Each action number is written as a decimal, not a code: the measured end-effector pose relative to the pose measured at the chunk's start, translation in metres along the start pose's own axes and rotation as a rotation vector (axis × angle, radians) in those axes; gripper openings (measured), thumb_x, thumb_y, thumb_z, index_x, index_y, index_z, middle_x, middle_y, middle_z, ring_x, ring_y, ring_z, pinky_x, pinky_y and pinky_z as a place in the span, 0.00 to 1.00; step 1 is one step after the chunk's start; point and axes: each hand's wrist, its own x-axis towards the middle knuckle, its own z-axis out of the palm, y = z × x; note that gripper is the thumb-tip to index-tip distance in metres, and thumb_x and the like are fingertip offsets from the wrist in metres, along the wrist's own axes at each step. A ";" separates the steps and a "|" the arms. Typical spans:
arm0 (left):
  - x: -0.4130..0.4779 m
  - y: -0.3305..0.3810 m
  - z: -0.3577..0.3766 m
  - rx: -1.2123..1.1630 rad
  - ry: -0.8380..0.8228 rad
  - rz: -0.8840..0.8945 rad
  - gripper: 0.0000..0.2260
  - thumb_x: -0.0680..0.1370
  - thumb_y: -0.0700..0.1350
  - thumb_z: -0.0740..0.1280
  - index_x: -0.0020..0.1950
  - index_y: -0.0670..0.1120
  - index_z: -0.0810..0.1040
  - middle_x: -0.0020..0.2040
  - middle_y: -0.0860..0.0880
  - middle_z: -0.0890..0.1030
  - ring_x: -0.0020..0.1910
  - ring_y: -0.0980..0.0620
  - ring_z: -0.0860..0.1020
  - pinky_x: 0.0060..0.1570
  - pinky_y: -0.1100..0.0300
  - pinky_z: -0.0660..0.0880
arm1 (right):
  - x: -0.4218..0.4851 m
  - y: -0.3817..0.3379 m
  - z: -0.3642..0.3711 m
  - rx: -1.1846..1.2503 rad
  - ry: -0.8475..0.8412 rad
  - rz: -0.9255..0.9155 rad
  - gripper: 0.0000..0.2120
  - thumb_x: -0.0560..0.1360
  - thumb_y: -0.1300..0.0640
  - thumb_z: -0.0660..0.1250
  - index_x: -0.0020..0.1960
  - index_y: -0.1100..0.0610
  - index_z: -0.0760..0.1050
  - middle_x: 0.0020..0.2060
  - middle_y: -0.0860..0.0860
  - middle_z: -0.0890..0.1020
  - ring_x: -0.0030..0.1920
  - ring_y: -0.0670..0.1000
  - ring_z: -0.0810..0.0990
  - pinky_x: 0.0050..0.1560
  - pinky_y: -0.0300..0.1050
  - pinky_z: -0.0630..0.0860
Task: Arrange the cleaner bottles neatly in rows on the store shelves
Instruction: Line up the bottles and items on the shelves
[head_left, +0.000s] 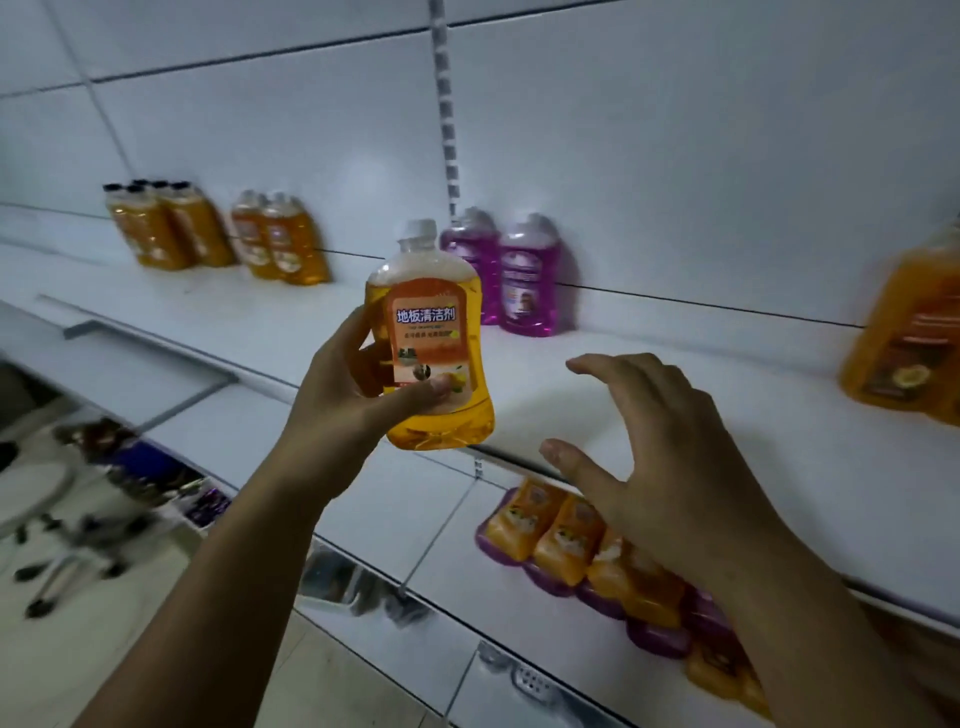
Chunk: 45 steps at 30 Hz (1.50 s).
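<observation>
My left hand (345, 387) grips an orange cleaner bottle (441, 415) with a white cap, held upright above the front edge of the white shelf (649, 379). My right hand (660, 462) hovers open to its right, fingers spread, holding nothing. At the back of the shelf stand two purple bottles (511, 275), a pair of orange bottles (280, 244) and a group of black-capped orange bottles (166, 226). A large orange bottle (904, 338) stands at the far right.
On the lower shelf (457, 571) a row of orange and purple bottles (597, 561) lies in a line. A slotted metal upright (447, 104) divides the back wall. A white stool (57, 525) stands on the floor at the lower left.
</observation>
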 end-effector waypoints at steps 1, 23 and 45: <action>-0.004 -0.003 -0.016 0.005 0.023 -0.009 0.35 0.69 0.46 0.83 0.73 0.50 0.74 0.60 0.48 0.86 0.59 0.46 0.85 0.58 0.45 0.84 | 0.005 -0.010 0.009 0.002 -0.013 -0.027 0.33 0.74 0.29 0.61 0.75 0.42 0.67 0.70 0.43 0.72 0.61 0.39 0.63 0.62 0.41 0.65; 0.026 -0.093 -0.350 0.049 0.189 -0.041 0.37 0.71 0.44 0.82 0.76 0.52 0.69 0.61 0.50 0.85 0.60 0.46 0.85 0.62 0.41 0.81 | 0.169 -0.233 0.223 0.085 -0.176 -0.182 0.30 0.77 0.35 0.67 0.75 0.42 0.67 0.69 0.41 0.72 0.61 0.38 0.65 0.66 0.47 0.70; 0.290 -0.172 -0.406 -0.026 -0.022 0.115 0.34 0.75 0.50 0.79 0.76 0.49 0.67 0.68 0.48 0.80 0.66 0.50 0.82 0.60 0.47 0.83 | 0.333 -0.238 0.350 -0.154 -0.482 -0.030 0.28 0.80 0.34 0.63 0.77 0.42 0.64 0.73 0.44 0.70 0.72 0.49 0.68 0.72 0.53 0.69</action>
